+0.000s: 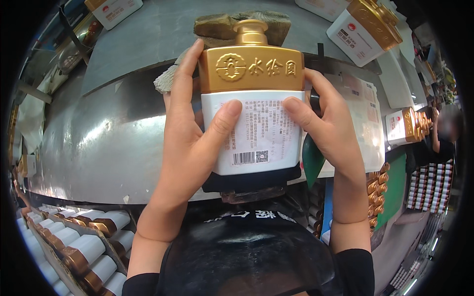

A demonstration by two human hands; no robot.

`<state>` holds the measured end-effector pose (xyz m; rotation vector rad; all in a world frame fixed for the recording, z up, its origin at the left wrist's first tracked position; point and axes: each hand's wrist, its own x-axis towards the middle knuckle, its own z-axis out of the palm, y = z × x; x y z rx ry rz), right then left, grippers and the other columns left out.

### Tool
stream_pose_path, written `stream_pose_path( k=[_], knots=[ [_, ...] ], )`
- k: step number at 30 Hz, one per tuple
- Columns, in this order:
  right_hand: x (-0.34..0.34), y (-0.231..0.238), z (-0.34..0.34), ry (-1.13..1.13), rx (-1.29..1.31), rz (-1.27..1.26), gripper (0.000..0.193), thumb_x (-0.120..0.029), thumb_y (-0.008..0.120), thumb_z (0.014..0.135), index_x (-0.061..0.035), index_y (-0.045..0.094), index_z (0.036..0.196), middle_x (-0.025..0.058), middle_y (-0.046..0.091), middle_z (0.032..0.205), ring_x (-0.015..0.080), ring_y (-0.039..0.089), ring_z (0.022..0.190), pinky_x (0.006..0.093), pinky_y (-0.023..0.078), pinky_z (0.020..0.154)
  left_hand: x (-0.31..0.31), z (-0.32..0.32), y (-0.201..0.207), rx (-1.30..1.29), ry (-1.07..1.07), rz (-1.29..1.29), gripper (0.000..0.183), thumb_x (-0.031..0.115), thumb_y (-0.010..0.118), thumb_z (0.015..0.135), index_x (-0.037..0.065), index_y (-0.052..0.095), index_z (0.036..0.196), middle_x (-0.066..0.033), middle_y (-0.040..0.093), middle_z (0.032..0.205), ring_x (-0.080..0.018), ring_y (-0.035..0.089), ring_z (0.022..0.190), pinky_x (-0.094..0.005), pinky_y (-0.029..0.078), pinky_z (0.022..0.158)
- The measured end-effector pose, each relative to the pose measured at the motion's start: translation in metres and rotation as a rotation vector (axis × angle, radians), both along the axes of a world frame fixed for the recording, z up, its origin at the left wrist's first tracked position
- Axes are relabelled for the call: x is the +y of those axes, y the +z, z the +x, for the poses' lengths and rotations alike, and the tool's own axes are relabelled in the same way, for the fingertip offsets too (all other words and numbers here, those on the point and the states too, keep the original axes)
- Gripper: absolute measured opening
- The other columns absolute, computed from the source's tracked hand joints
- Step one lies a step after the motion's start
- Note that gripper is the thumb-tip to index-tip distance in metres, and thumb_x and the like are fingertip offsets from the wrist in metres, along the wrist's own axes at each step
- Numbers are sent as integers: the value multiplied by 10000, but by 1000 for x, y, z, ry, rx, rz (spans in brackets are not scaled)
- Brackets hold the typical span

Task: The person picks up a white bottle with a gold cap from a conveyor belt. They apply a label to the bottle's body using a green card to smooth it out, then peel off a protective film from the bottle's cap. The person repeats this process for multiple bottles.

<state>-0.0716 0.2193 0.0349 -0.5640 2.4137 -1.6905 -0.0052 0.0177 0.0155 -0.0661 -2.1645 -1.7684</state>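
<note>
Gold-and-white bottles [90,245] lie in rows at our lower left; farther right, our left hand [183,126] is clamped on one flank of a gold-shouldered white bottle [252,97], its thumb pressed on the front. We find this bottle above the near part of the grey metal counter [98,163]. One printed label [253,133] already lies on its front; whether every edge is stuck down, and what remains, we cannot tell. Its gold neck [251,35] points away from us, base towards us, the long axis running near to far. Our right hand [330,121] clamps the opposite flank, beside white sheets [368,135].
</note>
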Motion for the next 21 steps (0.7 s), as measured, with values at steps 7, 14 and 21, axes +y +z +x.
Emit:
stream_pose_path(
  k=[7,14,21],
  knots=[
    [9,21,21,23,-105,173,722,-229,766,799,52,438,1378,-14,537,770,50,497,690,199,407,609,-6,17,-3,-44,-132,260,805,154,658,876,23,193,1520,-171,302,1488,-292,346,1371,-423,377,1083],
    [13,21,31,67,-33,248,817,-143,803,741,26,397,1429,-36,486,707,31,434,605,163,359,548,-4,27,-11,-101,-201,209,1067,191,766,729,78,89,1546,-194,305,1498,-315,348,1383,-420,316,1122],
    [18,17,26,105,23,260,709,-176,761,806,25,433,1402,-55,489,698,10,450,602,156,357,542,2,29,-12,-91,-166,194,1064,175,759,729,76,86,1547,-195,312,1490,-309,367,1370,-415,322,1118]
  ],
)
